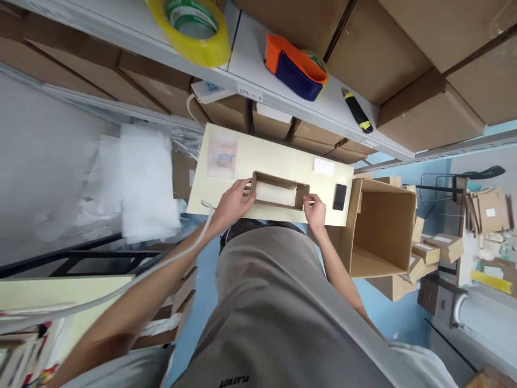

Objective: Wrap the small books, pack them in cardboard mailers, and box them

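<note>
A small open cardboard box lies on a pale yellow table, with a white foam-wrapped item inside it. My left hand grips the box's left end, fingers curled over the flap. My right hand grips the box's right end, fingers pinched on the flap.
A black phone and a white label lie on the table to the right. A large open carton stands beside the table. On the shelf above sit yellow tape, a tape dispenser and a utility knife. White foam sheets pile at the left.
</note>
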`<state>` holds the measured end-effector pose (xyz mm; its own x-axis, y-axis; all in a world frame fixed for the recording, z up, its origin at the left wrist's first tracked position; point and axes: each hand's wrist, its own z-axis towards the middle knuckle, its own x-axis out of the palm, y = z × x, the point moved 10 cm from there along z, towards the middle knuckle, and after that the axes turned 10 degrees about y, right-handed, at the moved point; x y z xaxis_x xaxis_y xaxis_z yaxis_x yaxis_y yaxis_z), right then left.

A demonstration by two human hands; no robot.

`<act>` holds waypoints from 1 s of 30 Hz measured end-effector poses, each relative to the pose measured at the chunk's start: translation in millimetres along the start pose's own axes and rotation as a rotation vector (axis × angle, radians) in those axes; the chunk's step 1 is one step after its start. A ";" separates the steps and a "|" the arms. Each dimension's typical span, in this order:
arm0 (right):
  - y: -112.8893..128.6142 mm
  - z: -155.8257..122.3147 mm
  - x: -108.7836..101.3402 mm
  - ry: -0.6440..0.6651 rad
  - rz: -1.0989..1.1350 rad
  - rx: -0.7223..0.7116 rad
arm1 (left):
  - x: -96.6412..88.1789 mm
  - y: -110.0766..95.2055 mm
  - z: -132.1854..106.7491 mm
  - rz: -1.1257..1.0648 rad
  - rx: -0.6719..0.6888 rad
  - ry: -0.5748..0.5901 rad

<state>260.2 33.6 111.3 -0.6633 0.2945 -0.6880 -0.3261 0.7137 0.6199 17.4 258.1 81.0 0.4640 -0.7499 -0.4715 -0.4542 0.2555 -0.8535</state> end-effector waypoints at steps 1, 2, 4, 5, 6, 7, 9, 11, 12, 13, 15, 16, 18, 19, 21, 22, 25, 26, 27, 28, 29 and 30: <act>-0.4 -0.5 -0.6 0.013 -0.024 -0.004 | 0.2 -2.7 5.9 0.035 0.019 0.040; -0.9 -0.5 -1.4 0.025 -0.041 -0.008 | 0.7 -5.2 11.0 0.061 0.031 0.077; -0.9 1.6 -3.8 0.034 -0.065 -0.020 | 0.7 -10.8 17.8 0.096 0.041 0.120; -0.1 3.5 -5.2 0.030 -0.071 -0.028 | 0.1 -13.7 19.1 0.105 0.036 0.122; 1.1 5.6 -6.7 0.022 -0.076 -0.039 | -0.6 -16.7 18.8 0.111 0.028 0.110; 3.0 7.7 -8.0 0.011 -0.077 -0.055 | -1.4 -19.6 17.0 0.115 0.016 0.090; 7.8 10.4 -10.3 -0.017 -0.075 -0.095 | -2.1 -25.2 9.9 0.118 -0.011 0.035; 12.3 10.7 -11.6 -0.046 -0.070 -0.134 | -1.7 -30.7 0.4 0.129 -0.033 -0.018; 13.8 10.1 -11.8 -0.057 -0.066 -0.147 | -0.7 -33.8 -4.1 0.140 -0.039 -0.033; 14.6 9.6 -11.5 -0.064 -0.062 -0.152 | 0.9 -36.9 -8.0 0.155 -0.043 -0.039; 14.7 9.6 -9.2 -0.059 -0.047 -0.150 | 5.0 -42.8 -13.5 0.195 -0.045 -0.025; 14.2 10.4 -7.7 -0.051 -0.038 -0.144 | 7.0 -45.4 -15.3 0.217 -0.046 -0.013; 13.1 13.8 -5.5 -0.039 -0.016 -0.130 | 9.3 -49.2 -17.6 0.256 -0.048 0.006; 13.0 16.0 -5.2 -0.039 -0.005 -0.126 | 9.7 -50.5 -18.2 0.271 -0.048 0.012; 14.7 20.7 -6.2 -0.051 0.018 -0.130 | 10.5 -51.7 -18.5 0.294 -0.047 0.027; 16.4 22.8 -6.9 -0.056 0.030 -0.137 | 11.2 -51.9 -18.2 0.302 -0.045 0.038; 22.4 27.6 -7.5 -0.048 0.060 -0.153 | 14.3 -53.3 -16.8 0.302 -0.014 0.072; 23.8 28.6 -7.2 -0.036 0.063 -0.150 | 15.4 -54.6 -16.2 0.295 0.008 0.082; 24.9 29.4 -7.0 -0.024 0.063 -0.146 | 16.9 -56.0 -15.5 0.286 0.033 0.093; 25.6 29.8 -7.0 -0.013 0.063 -0.143 | 18.9 -57.2 -14.8 0.276 0.058 0.111; 26.0 29.9 -7.2 -0.004 0.063 -0.144 | 21.3 -58.0 -14.0 0.265 0.081 0.133; 26.4 29.8 -7.5 0.004 0.067 -0.151 | 23.7 -58.2 -13.3 0.252 0.097 0.158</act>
<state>276.7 69.2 121.6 -0.6893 0.3356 -0.6420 -0.3785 0.5888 0.7142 44.7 217.3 122.4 0.2188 -0.7389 -0.6373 -0.4614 0.4972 -0.7348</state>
